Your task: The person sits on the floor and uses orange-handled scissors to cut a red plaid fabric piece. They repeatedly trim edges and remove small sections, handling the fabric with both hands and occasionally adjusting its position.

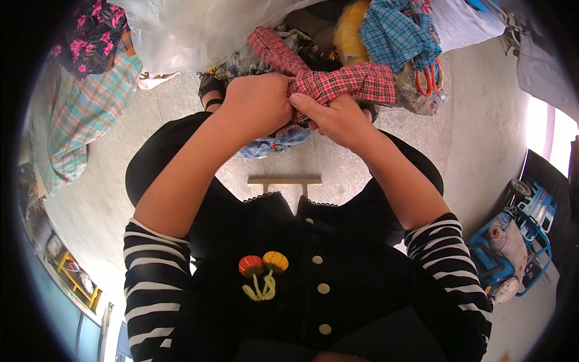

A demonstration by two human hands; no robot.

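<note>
Both hands are together in front of my knees, gripping a red, black and white plaid cloth (pixel 346 83). My left hand (pixel 260 99) is a fist around the cloth near its middle, with the fingers turned away from view. My right hand (pixel 339 117) holds it close beside, thumb lying on top. One rolled length of the cloth points up and left, and another extends right past my right hand. Below the hands, a heap of patterned fabric (pixel 271 147) with blue pieces lies on the floor, partly hidden by my forearms and the cloth.
Scissors with orange handles (pixel 423 82) rest at upper right, beneath blue plaid cloth (pixel 398 38) and beside a yellow bundle (pixel 353 36). Translucent plastic sheeting (pixel 181 34) is at the top. Pale plaid fabric (pixel 86 113) lies left. A blue ride-on toy (pixel 491 253) stands right.
</note>
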